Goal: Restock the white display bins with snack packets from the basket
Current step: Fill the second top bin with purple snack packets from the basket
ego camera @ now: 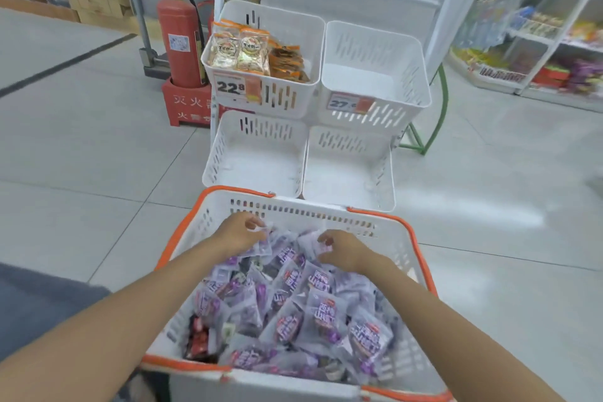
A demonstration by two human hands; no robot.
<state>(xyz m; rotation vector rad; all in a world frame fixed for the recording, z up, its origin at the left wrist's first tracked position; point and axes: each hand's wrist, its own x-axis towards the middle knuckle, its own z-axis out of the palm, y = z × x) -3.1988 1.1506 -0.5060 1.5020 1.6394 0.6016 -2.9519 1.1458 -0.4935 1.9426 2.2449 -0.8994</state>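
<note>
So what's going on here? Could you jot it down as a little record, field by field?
basket: white plastic basket with orange handles, full of purple-printed snack packets
left hand: grips a packet at the basket's far end
right hand: grips another packet there
bins: four white slotted plastic bins; upper left one holds orange-edged packets, other three empty
nearby: red fire extinguisher

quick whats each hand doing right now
Left hand: grips a purple snack packet in the basket.
Right hand: pinches a second purple packet.
</note>
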